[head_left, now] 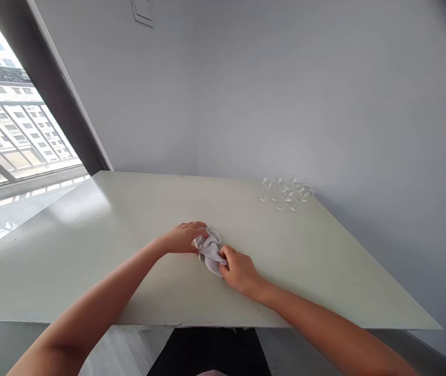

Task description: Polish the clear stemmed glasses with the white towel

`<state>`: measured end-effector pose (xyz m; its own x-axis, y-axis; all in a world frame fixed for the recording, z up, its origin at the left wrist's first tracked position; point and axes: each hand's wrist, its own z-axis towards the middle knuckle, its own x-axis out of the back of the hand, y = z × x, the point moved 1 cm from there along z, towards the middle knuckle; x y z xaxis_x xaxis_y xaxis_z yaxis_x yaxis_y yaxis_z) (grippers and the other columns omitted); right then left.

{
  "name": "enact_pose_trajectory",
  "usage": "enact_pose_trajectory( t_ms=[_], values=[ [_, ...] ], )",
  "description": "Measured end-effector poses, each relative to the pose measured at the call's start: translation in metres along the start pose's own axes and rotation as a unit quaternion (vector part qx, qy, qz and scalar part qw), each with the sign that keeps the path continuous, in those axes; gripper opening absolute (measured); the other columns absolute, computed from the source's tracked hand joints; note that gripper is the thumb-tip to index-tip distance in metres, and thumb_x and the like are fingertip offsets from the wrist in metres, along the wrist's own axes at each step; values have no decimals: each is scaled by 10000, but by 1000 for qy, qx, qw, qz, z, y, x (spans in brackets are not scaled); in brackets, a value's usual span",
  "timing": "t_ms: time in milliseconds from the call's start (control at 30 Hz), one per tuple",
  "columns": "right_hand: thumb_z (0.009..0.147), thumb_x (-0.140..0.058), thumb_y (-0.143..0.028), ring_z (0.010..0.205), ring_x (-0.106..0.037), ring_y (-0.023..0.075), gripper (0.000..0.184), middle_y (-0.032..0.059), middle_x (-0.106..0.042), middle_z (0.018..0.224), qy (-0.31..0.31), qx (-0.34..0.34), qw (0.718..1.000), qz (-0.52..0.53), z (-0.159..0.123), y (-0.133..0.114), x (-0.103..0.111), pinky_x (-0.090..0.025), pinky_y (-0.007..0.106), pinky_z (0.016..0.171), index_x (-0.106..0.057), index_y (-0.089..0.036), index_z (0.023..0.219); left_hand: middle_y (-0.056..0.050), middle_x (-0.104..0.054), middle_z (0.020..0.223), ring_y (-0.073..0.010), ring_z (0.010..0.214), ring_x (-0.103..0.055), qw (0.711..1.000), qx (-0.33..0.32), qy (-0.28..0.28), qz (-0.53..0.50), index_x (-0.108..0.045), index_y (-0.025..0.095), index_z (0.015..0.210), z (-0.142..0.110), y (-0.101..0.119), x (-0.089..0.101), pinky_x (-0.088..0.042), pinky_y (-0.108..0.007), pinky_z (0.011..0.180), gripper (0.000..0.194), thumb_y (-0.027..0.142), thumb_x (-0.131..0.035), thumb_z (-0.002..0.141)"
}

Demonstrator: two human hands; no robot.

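A small crumpled white cloth (209, 249) lies on the pale table (90, 250), near its middle. My left hand (184, 236) grips the cloth's left, far side with curled fingers. My right hand (239, 271) pinches its near, right end. Both hands rest on the tabletop with the cloth bunched between them.
Several clear stemmed glasses (288, 191) stand in a cluster at the table's far right, close to the grey wall. A large window (7, 120) lies to the left. The table's near edge (191, 325) runs just in front of my body.
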<state>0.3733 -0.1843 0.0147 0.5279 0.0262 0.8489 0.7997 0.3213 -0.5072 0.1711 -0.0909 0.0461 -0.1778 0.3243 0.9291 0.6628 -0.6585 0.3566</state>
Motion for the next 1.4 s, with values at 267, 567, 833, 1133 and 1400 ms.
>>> enact_pose_trajectory(
  t_ms=[267, 567, 833, 1133, 1400],
  values=[
    [711, -427, -72, 673, -482, 136, 175, 21, -505, 776, 261, 49, 964, 15, 20, 17, 60, -380, 233, 566, -520, -189, 803, -2, -615, 1099, -155, 1021, -533, 961, -17, 276, 21, -624, 230, 943, 36, -4, 30, -445, -289, 834, 280, 184, -367, 843],
    [849, -476, -268, 776, -524, 172, 265, 82, -575, 929, 83, 281, 953, -79, -6, -14, 55, -439, 307, 680, -517, -182, 1096, 0, -459, 1311, -180, 1176, -436, 939, 141, 308, 61, -570, 241, 1119, 26, -12, 36, -406, -324, 939, 472, 63, -334, 750],
    [877, -397, -182, 660, -531, 117, 175, 24, -570, 797, 63, 146, 987, 20, 17, 37, 23, -425, 231, 593, -570, -204, 877, -123, -215, 1452, -297, 1339, -143, 986, 98, 113, 76, -283, 177, 1366, 49, -7, -49, -161, -453, 1073, 703, 586, -375, 801],
    [882, -393, -192, 630, -504, 117, 179, 16, -552, 756, 21, 146, 984, 96, 17, 44, 5, -418, 245, 586, -568, -206, 849, -43, -147, 1479, -244, 1354, -92, 995, 27, 40, 92, -239, 288, 1381, 137, -47, -27, -86, -407, 1082, 730, 698, -234, 777],
    [893, -373, -245, 606, -498, 127, 210, 12, -545, 737, -7, 99, 987, 129, 16, 52, 12, -418, 258, 546, -568, -222, 818, -107, -143, 1474, -277, 1347, -101, 955, 269, 84, 94, -230, 226, 1385, 83, -179, 25, -102, -456, 1055, 706, 642, -217, 815]
  ],
)
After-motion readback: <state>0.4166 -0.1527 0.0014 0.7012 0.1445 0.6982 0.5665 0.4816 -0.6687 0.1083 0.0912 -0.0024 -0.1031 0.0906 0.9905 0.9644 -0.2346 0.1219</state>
